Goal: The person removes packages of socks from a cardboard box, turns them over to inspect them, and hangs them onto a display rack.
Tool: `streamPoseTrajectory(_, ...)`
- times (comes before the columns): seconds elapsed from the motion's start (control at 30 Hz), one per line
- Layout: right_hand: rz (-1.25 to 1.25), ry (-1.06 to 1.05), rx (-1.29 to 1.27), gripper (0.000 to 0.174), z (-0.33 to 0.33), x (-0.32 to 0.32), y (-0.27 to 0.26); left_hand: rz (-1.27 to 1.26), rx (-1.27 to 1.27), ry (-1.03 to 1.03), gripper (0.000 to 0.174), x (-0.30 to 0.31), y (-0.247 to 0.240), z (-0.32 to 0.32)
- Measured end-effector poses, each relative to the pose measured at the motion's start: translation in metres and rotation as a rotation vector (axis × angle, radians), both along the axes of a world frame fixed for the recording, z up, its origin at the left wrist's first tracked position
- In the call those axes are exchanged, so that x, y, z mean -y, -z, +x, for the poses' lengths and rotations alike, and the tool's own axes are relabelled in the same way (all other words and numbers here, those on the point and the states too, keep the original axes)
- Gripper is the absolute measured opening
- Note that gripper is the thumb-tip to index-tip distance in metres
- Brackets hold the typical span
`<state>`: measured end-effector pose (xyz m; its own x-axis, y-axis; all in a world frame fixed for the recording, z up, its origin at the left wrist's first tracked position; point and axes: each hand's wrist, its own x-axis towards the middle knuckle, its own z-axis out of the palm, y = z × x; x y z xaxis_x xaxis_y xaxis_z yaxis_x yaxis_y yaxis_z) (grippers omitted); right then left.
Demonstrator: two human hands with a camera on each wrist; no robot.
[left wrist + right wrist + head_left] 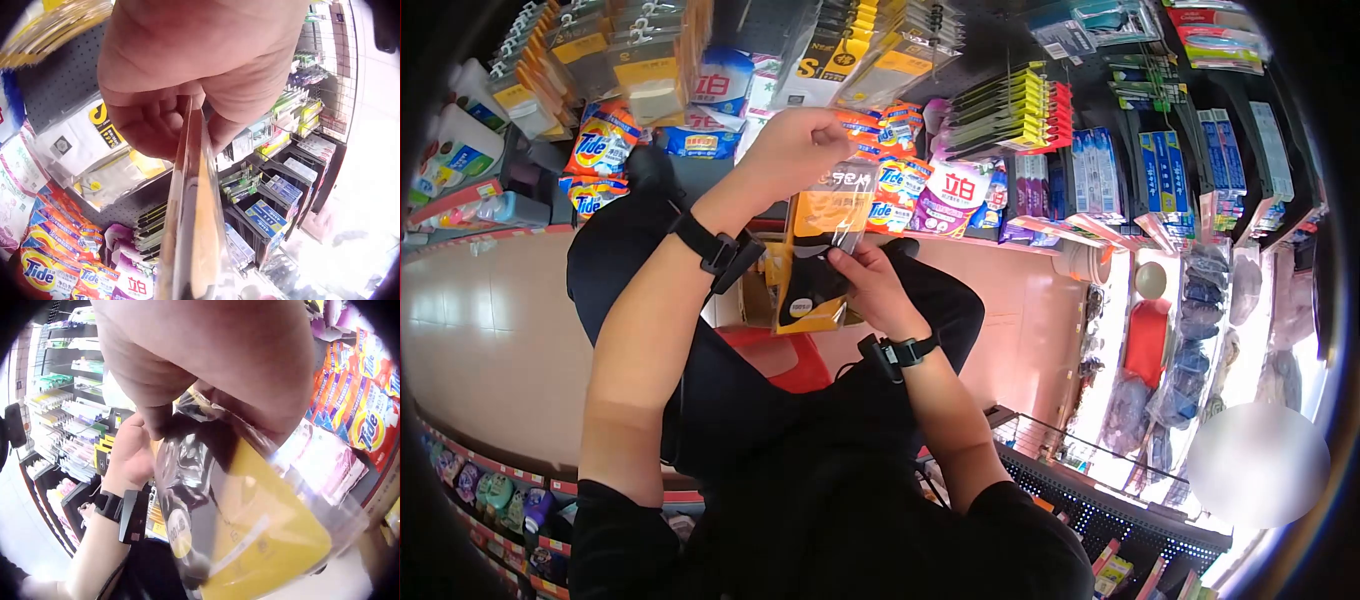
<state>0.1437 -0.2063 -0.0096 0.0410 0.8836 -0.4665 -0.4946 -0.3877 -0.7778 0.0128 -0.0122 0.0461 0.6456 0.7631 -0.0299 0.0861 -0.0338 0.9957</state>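
Observation:
A clear plastic package [828,212] with an orange-yellow card and something black inside hangs in front of the person's legs. The left hand [795,150] pinches its top end. Lower down, the right hand [882,290] grips its side edge, thumb on the front. Seen nearly edge-on in the left wrist view, the package [203,231] extends down from the fingers of the left hand [206,69]. In the right wrist view, the right hand [212,356] holds the crinkled package [275,531]; part of its fingers is hidden.
Hanging packets [650,65] and Tide bags [605,140] fill the shelf ahead. Toothpaste boxes [1165,170] stand to the right. A red object [775,355] lies between the legs, and a wire basket or rack [1050,435] is at lower right.

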Motion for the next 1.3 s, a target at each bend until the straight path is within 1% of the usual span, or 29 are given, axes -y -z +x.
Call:
streamPoseTrajectory(0.17,-0.029,-0.025,0.003,0.034,-0.003,0.001,-0.001,0.031,-0.010,-0.013,0.014,0.000,0.008,0.003)
streamPoseTrajectory(0.2,-0.024,-0.040,-0.004,0.034,-0.004,0.001,0.001,0.047,0.024,-0.020,0.014,0.000,0.012,0.005)
streamPoseTrajectory(0.27,-0.043,-0.065,0.050,0.036,-0.004,0.003,0.004,0.070,0.039,-0.050,0.014,0.000,0.020,0.008)
streamPoseTrajectory(0.33,-0.052,-0.055,0.075,0.036,-0.004,0.005,0.009,0.092,0.073,0.003,0.014,-0.004,0.025,0.008)
streamPoseTrajectory(0.37,-0.057,-0.054,0.056,0.035,-0.005,0.005,0.011,0.099,0.057,-0.016,0.014,-0.005,0.026,0.007)
streamPoseTrajectory(0.43,-0.062,-0.066,0.039,0.034,-0.006,0.004,0.011,0.134,0.041,-0.053,0.019,-0.003,0.025,0.010)
streamPoseTrajectory(0.5,-0.067,-0.026,0.054,0.033,-0.008,0.003,0.012,0.136,0.049,-0.075,0.018,-0.003,0.025,0.010)
streamPoseTrajectory(0.63,-0.003,-0.059,0.084,0.034,-0.008,-0.004,0.010,0.139,0.068,-0.087,0.017,-0.004,0.020,0.007)
streamPoseTrajectory(0.7,0.042,0.051,0.079,0.034,-0.010,-0.010,0.005,0.140,0.082,-0.095,0.018,-0.004,0.020,0.006)
streamPoseTrajectory(0.73,0.040,0.045,0.079,0.034,-0.011,-0.014,0.003,0.136,0.083,-0.081,0.018,-0.003,0.020,0.005)
streamPoseTrajectory(0.8,0.094,0.127,0.032,0.034,-0.009,-0.022,-0.002,0.130,0.085,-0.073,0.018,-0.003,0.019,0.004)
streamPoseTrajectory(0.87,0.074,0.101,-0.002,0.032,-0.005,-0.024,0.002,0.138,0.087,-0.079,0.018,-0.004,0.018,0.003)
streamPoseTrajectory(0.93,0.099,0.134,0.087,0.031,-0.006,-0.026,0.008,0.129,0.070,-0.084,0.018,-0.005,0.016,0.004)
streamPoseTrajectory(1.0,0.090,0.139,0.069,0.031,-0.009,-0.027,0.009,0.124,0.038,-0.105,0.018,-0.006,0.017,0.001)
streamPoseTrajectory(1.07,0.083,0.141,0.044,0.031,-0.015,-0.029,0.011,0.184,0.028,-0.084,0.023,-0.006,0.020,0.000)
streamPoseTrajectory(1.1,0.082,0.144,0.072,0.030,-0.016,-0.029,0.012,0.193,-0.011,-0.093,0.022,-0.004,0.019,-0.001)
streamPoseTrajectory(1.17,0.078,0.145,0.122,0.031,-0.018,-0.030,0.014,0.199,0.001,-0.136,0.019,-0.002,0.020,-0.001)
streamPoseTrajectory(1.2,0.079,0.138,0.122,0.031,-0.018,-0.032,0.014,0.203,0.018,-0.170,0.017,-0.002,0.019,-0.002)
streamPoseTrajectory(1.23,0.088,0.143,0.110,0.031,-0.019,-0.033,0.013,0.163,-0.011,-0.135,0.016,-0.004,0.018,-0.003)
streamPoseTrajectory(1.27,0.097,0.148,0.098,0.031,-0.020,-0.034,0.013,0.163,-0.013,-0.144,0.016,-0.005,0.018,-0.005)
streamPoseTrajectory(1.3,0.096,0.138,0.095,0.031,-0.021,-0.036,0.011,0.202,-0.003,-0.174,0.016,-0.007,0.019,-0.005)
